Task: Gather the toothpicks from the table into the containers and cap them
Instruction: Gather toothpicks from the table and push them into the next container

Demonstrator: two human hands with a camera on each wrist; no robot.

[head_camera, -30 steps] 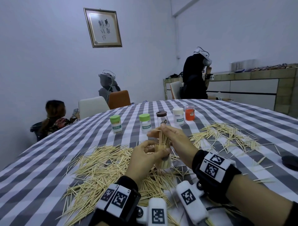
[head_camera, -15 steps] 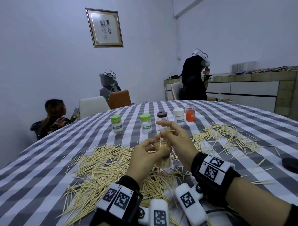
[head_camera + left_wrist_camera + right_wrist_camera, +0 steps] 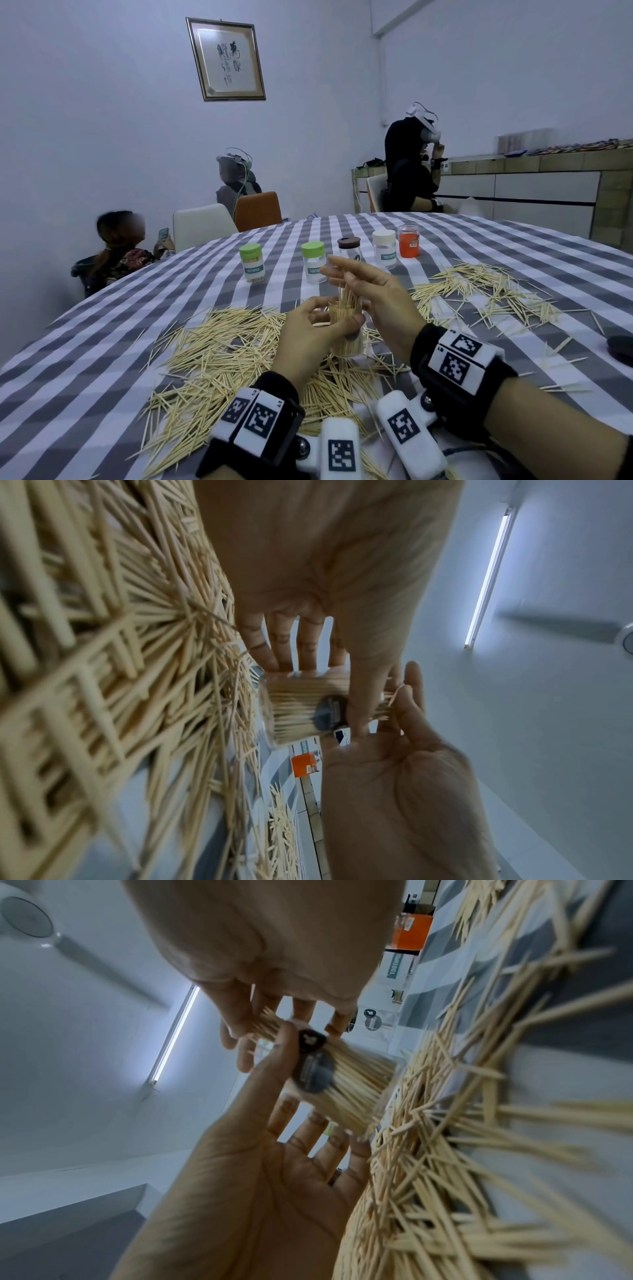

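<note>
Filling step, I judge: I'm loading toothpicks into a clear jar (image 3: 347, 337), no cap on it yet.

Nearest, lower centre of the head view: my left hand (image 3: 310, 337) is wrapped around the jar, thumb across its front by the dark label, fingers behind. Jar sits just above or on the toothpick pile; contact with the tabletop (image 3: 102, 342) I can't tell. Jar stands roughly upright, mouth up, long axis vertical. The packed toothpicks (image 3: 344, 305) run along that axis, tips poking out past the mouth.

Just above it, centre frame: my right hand (image 3: 373, 291) has fingers mostly straight and spread at the protruding tips, touching them, not clenched. Whether it pinches any I can't tell.

Next move, as I judge it: tap or press the tips down flush so a cap can seat, keeping the jar upright so nothing spills.

Left of the hands: big loose toothpick pile (image 3: 212, 356), sticks pointing every way. Right of centre: second scatter (image 3: 486, 291). Plenty left to gather.

Further back, mid frame: a row of five capped containers (image 3: 347, 251), two green-lidded, one dark-lidded, one white, one orange.
</note>
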